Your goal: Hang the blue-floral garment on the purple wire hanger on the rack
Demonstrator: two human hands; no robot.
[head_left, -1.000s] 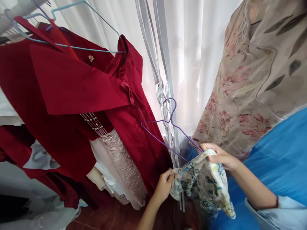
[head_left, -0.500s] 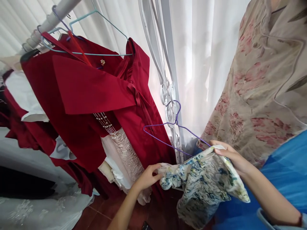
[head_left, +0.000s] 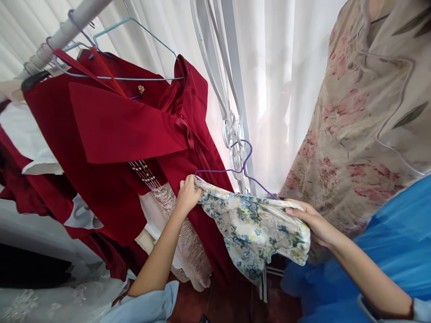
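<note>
A white garment with a blue, green and yellow floral print (head_left: 259, 224) hangs stretched between my two hands. My left hand (head_left: 189, 194) is closed on its upper left corner, beside the left end of a purple wire hanger (head_left: 243, 171). My right hand (head_left: 311, 220) pinches the upper right edge near the hanger's other end. The hanger's hook is over a white metal stand (head_left: 236, 152), and its lower bar is hidden by the cloth.
Dark red dresses (head_left: 128, 125) hang on a rail (head_left: 72, 29) at the left. On the right are a beige flowered dress (head_left: 357, 130) and blue tulle (head_left: 373, 242). A white curtain (head_left: 279, 80) covers the back, above a dark red tiled floor (head_left: 222, 305).
My left hand has risen and moved left, drawing the garment's left corner up over the hanger's left end. The cloth is now spread wider, and my right hand has shifted slightly left.
</note>
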